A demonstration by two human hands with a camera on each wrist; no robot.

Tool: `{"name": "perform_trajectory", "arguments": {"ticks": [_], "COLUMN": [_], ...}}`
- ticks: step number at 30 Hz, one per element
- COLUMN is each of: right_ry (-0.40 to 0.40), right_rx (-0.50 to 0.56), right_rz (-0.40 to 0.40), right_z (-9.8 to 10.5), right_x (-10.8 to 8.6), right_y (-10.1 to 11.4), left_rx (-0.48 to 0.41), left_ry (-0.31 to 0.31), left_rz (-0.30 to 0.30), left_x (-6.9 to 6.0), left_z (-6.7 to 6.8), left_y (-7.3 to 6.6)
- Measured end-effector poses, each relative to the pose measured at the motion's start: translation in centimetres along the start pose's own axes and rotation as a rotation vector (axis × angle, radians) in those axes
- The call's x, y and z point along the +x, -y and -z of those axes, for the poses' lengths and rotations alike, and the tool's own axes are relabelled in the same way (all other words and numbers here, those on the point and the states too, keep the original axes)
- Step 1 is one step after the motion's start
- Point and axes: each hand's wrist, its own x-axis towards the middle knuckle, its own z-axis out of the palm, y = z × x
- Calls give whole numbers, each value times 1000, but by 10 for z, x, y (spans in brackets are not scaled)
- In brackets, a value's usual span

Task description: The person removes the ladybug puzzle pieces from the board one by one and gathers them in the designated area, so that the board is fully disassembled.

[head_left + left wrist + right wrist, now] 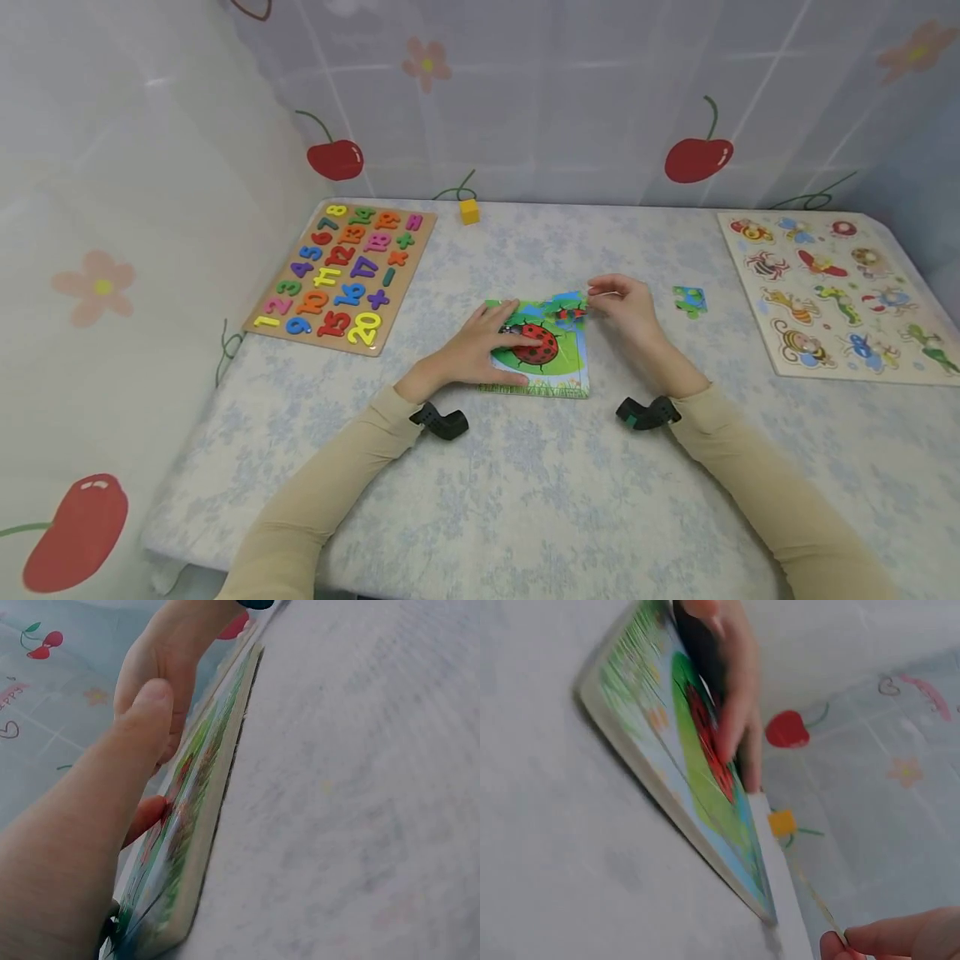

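A ladybug jigsaw puzzle (pixel 558 379) in a flat frame lies on the table, a red ladybug at its middle. My left hand (pixel 480 346) rests on its left side with fingers spread over the picture, also seen in the right wrist view. At the board's upper right corner, my right hand (pixel 626 310) pinches a puzzle piece (pixel 570 312) by its edge. In the right wrist view the piece (pixel 821 901) appears as a thin strip between thumb and finger, raised off the table. Another loose puzzle piece (pixel 690 301) lies to the right of my right hand.
A wooden number board (pixel 384 343) filled with coloured digits lies on the left. On the right is an insect picture board (pixel 765 329). A yellow cube (pixel 469 212) sits at the table's back edge, before a patterned curtain (pixel 525 108).
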Motion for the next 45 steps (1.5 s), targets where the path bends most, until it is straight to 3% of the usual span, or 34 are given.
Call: {"name": "perform_trajectory", "arguments": {"ticks": [5, 9, 14, 21, 24, 27, 31, 36, 45], "right_ry": [-105, -153, -202, -228, -189, -95, 62, 249, 284], "right_rx": [21, 43, -43, -150, -144, -115, -73, -67, -69], "right_rz": [-51, -102, -141, -167, -133, -64, -2, -16, 12], "right_z": [38, 56, 62, 55, 51, 40, 12, -30, -74], "right_x": [10, 15, 17, 16, 11, 4, -5, -14, -15], "right_y": [-6, -13, -18, -15, -9, -2, 6, 15, 30], "left_rx": [-16, -12, -55, -63, -61, -54, -47, -57, -51], "left_ry": [-35, -63, -90, -80, -84, -89, -90, -86, -78], "left_rz": [14, 64, 129, 146, 141, 135, 136, 159, 178], "left_x": [1, -3, -7, -7, -7, -7, -6, -7, -6], "left_z": [5, 13, 22, 23, 22, 22, 21, 21, 21], "left_y": [8, 21, 35, 40, 40, 41, 41, 42, 41]}}
